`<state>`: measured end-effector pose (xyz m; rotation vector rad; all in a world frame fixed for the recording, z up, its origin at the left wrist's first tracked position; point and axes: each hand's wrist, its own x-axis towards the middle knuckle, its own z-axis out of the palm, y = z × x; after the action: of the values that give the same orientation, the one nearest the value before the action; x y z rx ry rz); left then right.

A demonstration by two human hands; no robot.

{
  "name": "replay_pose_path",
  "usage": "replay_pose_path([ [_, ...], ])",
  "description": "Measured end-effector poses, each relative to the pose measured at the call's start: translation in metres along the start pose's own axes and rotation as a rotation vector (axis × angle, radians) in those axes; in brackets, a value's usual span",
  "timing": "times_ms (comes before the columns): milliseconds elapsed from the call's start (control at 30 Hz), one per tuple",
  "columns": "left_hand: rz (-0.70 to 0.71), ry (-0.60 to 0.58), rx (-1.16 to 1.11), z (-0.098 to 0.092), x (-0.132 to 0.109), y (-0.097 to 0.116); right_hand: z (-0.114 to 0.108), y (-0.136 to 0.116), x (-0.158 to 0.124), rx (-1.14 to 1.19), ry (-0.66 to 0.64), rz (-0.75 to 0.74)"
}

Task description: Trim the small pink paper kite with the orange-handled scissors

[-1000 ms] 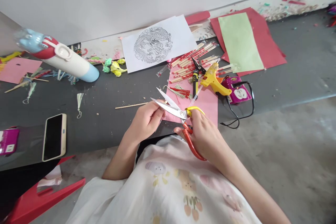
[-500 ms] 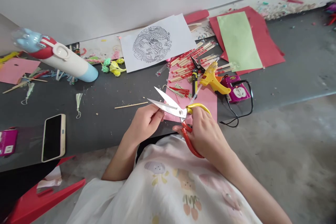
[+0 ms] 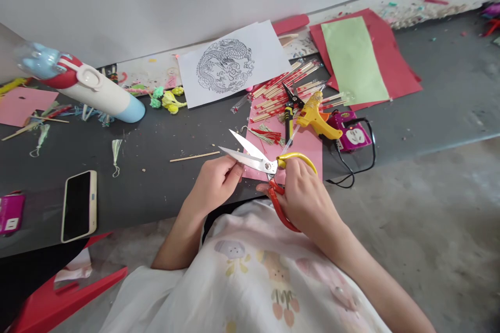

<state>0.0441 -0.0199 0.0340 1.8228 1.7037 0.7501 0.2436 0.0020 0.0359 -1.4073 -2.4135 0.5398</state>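
My right hand (image 3: pixel 307 192) is wrapped round the handles of a pair of scissors (image 3: pixel 253 158), one handle yellow and one red. The silver blades are spread apart and point up and left. My left hand (image 3: pixel 216 182) is closed, thumb against fingers, right beside the lower blade. Whatever it pinches is hidden or too small to name. Beneath the blades lies a sheet of pink paper (image 3: pixel 307 151), carrying a red and pale green tassel (image 3: pixel 267 135). A thin wooden stick (image 3: pixel 195 156) rests on the dark table just beyond my left hand.
Black-and-yellow pliers (image 3: pixel 289 119), a yellow glue gun (image 3: pixel 318 117) and a corded purple box (image 3: pixel 353 132) stand right of centre. Behind are wrapped sticks (image 3: pixel 281 91), a dragon print (image 3: pixel 230 65) and green paper (image 3: pixel 355 60). A bottle (image 3: pixel 101 88) and phone (image 3: pixel 79 205) lie left.
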Motion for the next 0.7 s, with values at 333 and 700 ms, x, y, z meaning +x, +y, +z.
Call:
replay_pose_path([
  [333,0.013,-0.019,-0.039,0.0007,0.0015,0.0010,0.0036,0.0011,0.0001,-0.001,0.019,-0.008],
  [700,-0.011,-0.059,-0.103,0.0021,0.0039,0.0033,-0.0010,-0.0008,0.0038,0.032,-0.137,0.083],
])
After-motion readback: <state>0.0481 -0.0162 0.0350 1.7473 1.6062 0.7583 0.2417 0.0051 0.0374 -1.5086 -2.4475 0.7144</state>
